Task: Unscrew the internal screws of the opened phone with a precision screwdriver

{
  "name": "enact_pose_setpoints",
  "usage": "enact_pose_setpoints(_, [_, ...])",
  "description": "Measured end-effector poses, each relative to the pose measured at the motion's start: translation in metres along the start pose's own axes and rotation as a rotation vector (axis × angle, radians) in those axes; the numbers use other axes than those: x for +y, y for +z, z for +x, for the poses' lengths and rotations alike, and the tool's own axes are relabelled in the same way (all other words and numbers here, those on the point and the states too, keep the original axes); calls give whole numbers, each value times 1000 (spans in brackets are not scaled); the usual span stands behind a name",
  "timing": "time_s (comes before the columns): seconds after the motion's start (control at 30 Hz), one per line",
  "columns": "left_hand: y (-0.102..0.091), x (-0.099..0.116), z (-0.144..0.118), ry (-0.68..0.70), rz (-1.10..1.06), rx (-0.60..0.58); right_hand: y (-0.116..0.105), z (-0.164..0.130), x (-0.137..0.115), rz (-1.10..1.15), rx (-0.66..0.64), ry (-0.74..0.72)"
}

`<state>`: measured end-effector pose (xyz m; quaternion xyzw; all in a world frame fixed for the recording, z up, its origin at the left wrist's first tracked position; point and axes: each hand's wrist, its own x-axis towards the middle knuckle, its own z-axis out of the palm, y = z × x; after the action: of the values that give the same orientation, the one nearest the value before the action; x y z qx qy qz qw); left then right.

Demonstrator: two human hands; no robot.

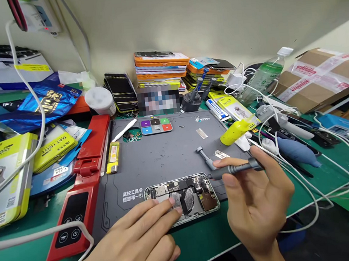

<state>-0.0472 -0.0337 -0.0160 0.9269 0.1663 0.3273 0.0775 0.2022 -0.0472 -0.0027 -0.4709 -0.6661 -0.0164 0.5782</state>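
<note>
An opened phone (196, 188) with its boards and parts exposed lies at the near edge of a grey work mat (167, 152). My left hand (136, 242) rests flat on the phone's left half, fingers spread over it. My right hand (257, 205) holds a slim dark screwdriver (234, 169) between thumb and fingers, its tip pointing left at the phone's right end. A second small grey tool (204, 156) lies on the mat just above the phone, beside a small metal plate (221, 154).
A red device (83, 185) and a yellow lighter (113, 157) lie left of the mat. A screw tray with coloured pads (156, 125) sits at the mat's top. Stacked phones (160, 67), a yellow bottle (238, 130), white cables (318, 165) and a cardboard box (321, 75) crowd the right and back.
</note>
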Motion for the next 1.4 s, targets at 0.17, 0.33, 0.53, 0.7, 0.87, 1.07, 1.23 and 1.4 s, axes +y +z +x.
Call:
enact_pose_setpoints(0.17, [-3, -2, 0, 5, 16, -6, 12, 4, -11, -25, -5, -66])
enact_pose_setpoints(0.33, [-1, -2, 1, -25, -1, 4, 4, 8, 3, -108, -27, -7])
enact_pose_setpoints(0.53, [4, -2, 1, -40, -7, 8, -1, 2, 16, -152, -124, -11])
enact_pose_setpoints(0.7, [4, -2, 0, -58, -5, -5, 1, -2, 15, -153, -155, -11])
enact_pose_setpoints(0.87, [5, -2, -2, -51, 7, -3, 0, -4, 15, -156, -171, -3])
enact_pose_setpoints(1.07, [6, -3, -1, -47, 0, -6, 0, -3, 16, -158, -172, 7])
enact_pose_setpoints(1.23, [6, -3, 0, -63, -3, -20, 2, -4, 16, -182, -177, 15])
enact_pose_setpoints(1.4, [3, -1, -2, -57, -9, -18, 0, -3, 15, -248, -149, -40])
